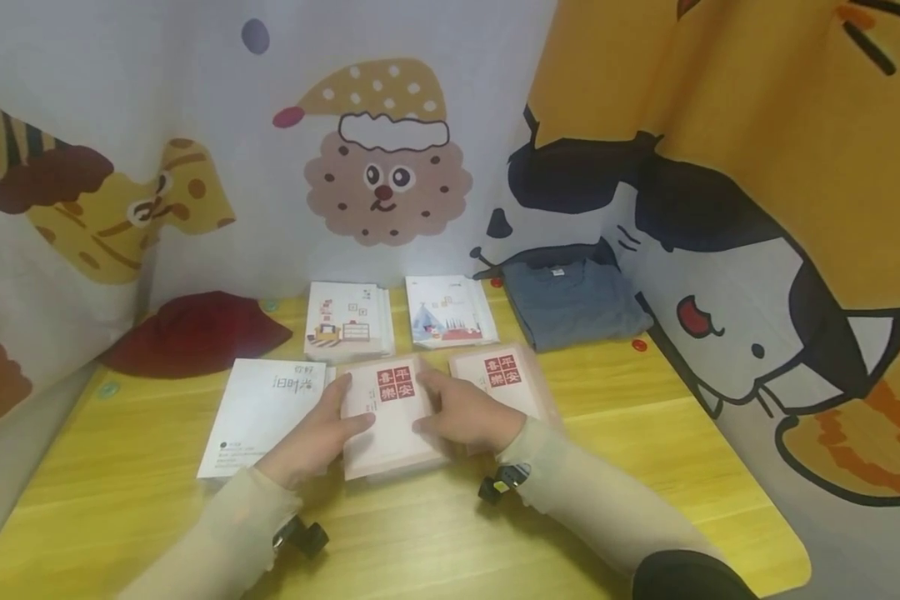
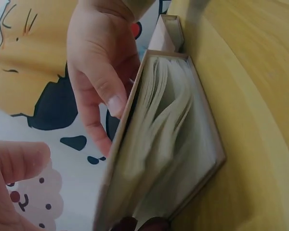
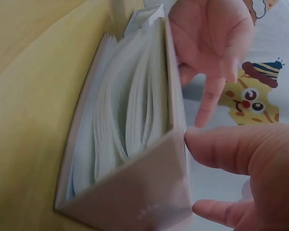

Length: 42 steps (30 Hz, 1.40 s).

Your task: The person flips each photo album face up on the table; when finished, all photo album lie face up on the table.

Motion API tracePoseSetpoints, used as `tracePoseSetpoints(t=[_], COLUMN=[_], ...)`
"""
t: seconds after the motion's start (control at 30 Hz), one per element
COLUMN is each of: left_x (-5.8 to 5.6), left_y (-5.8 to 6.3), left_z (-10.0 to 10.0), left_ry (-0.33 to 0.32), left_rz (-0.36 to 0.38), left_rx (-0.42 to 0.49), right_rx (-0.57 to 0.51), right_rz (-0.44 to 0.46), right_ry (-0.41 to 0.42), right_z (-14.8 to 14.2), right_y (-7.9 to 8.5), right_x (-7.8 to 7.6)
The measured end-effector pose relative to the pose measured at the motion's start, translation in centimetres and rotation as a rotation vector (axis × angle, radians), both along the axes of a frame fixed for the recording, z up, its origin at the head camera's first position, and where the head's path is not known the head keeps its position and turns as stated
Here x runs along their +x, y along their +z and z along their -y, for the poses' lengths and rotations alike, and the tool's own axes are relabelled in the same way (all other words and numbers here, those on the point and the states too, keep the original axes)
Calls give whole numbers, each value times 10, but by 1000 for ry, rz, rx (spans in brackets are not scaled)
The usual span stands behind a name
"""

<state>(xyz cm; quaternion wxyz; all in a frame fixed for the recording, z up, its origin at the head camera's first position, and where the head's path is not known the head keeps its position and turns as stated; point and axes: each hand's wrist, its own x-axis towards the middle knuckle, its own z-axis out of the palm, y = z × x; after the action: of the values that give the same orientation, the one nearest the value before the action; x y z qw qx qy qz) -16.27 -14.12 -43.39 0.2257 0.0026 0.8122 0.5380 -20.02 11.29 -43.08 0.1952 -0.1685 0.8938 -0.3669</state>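
Note:
A thick pale pink photo album (image 1: 390, 454) with red square lettering lies at the table's near middle in the head view. In the wrist views its loose pages (image 2: 156, 120) fan between two stiff covers. My left hand (image 1: 322, 429) is at its left side, thumb reaching over the top cover. From the right, my right hand (image 1: 468, 408) reaches in with thumb and fingers on that cover; their tips meet its edge in the right wrist view. A matching pink album (image 1: 547, 392) lies just right, partly behind my right hand. A white book (image 1: 258, 417) lies to the left.
Two stacks of illustrated white books, a left stack (image 1: 348, 321) and a right stack (image 1: 450, 310), stand at the back of the yellow table (image 1: 645, 517). A dark red hat (image 1: 195, 333) is back left, a folded grey-blue shirt (image 1: 573, 304) back right. A printed curtain (image 1: 217, 75) hangs behind.

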Motion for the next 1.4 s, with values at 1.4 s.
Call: tracePoseSetpoints(t=[1.4], left_x=[-13], left_y=[-8], left_z=[2], left_ry=[118], left_rz=[-65], left_rx=[106], right_rx=[-108], right_rz=[27], right_ry=[40], right_z=[-2], right_y=[-9], right_x=[-13])
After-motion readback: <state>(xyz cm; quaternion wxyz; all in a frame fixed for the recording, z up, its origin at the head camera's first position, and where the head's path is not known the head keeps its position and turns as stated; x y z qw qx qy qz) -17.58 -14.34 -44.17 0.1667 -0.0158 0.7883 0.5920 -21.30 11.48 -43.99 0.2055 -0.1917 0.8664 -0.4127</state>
